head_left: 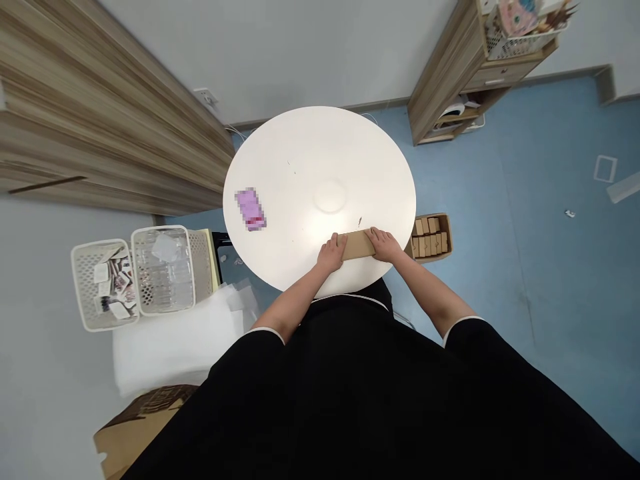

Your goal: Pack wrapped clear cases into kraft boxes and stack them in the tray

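A small brown cardboard box (359, 245) lies between my two hands at the near edge of the round white table (320, 147). My left hand (331, 255) is closed on its left end, thumb towards the middle. At the other end, my right hand (383, 245) grips the box with fingers bent over it. Whether the box rests on the tabletop or is slightly raised, I cannot tell. Over on the table's left side lies a purple, pixelated rectangular item (251, 209), apart from both hands.
An open carton (449, 250) of several small brown boxes stands right of the table. Left are white plastic baskets (163, 311), one holding clear packaging, and a white sheeted stack (170, 353). A large cardboard box (135, 433) sits lower left; a wooden cabinet (445, 70) stands behind.
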Demonstrator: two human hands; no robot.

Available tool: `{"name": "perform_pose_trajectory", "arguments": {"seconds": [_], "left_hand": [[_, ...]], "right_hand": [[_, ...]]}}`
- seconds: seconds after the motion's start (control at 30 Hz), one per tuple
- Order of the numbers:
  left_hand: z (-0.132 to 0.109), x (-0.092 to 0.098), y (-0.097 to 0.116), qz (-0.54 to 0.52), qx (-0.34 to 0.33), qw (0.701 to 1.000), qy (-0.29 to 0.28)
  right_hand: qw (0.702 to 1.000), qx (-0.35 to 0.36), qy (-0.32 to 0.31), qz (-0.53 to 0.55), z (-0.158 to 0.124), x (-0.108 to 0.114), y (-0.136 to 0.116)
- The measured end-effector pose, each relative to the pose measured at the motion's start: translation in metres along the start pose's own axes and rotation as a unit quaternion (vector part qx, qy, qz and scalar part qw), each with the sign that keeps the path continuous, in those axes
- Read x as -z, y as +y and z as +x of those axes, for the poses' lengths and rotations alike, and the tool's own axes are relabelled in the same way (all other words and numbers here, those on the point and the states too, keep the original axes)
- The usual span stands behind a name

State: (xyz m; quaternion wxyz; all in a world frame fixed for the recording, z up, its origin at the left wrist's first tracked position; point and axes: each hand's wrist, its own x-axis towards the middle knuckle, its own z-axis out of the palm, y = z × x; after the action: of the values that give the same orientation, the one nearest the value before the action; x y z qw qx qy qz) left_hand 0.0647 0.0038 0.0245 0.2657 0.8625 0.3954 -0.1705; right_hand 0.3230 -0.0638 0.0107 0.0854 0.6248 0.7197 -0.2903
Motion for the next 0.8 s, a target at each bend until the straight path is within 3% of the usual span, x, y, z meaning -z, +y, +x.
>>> {"name": "perform_pose_trajectory", "arguments": {"seconds": [0.27, 0.4, 0.47, 0.53, 0.63, 0.7, 0.8], "left_hand": [[0.005, -0.007, -0.013, -0.065, -0.022, 0.998, -0.007], [0.009, -0.008, -0.011, -0.112, -0.062, 0.992, -0.017], [0.011, -0.007, -0.002, -0.133, -0.093, 0.986, -0.021], [0.015, -0.006, 0.015, -0.149, -0.134, 0.98, -0.013], [0.025, -0.005, 0.057, -0.152, -0.196, 0.969, 0.014], [0.036, -0.007, 0.093, -0.135, -0.214, 0.967, 0.027], [0.064, -0.013, 0.155, -0.1, -0.218, 0.971, 0.024]], "right_hand": [[0.995, -0.043, 0.003, 0.091, -0.003, -0.003, -0.014], [0.955, -0.099, 0.007, 0.281, -0.027, -0.011, -0.021], [0.898, -0.124, 0.038, 0.42, -0.049, -0.015, -0.019], [0.813, -0.17, 0.086, 0.551, -0.074, -0.017, -0.014], [0.683, -0.25, 0.151, 0.669, -0.112, -0.016, 0.005], [0.631, -0.283, 0.167, 0.703, -0.135, -0.014, 0.028], [0.586, -0.317, 0.164, 0.728, -0.168, -0.01, 0.078]]}}
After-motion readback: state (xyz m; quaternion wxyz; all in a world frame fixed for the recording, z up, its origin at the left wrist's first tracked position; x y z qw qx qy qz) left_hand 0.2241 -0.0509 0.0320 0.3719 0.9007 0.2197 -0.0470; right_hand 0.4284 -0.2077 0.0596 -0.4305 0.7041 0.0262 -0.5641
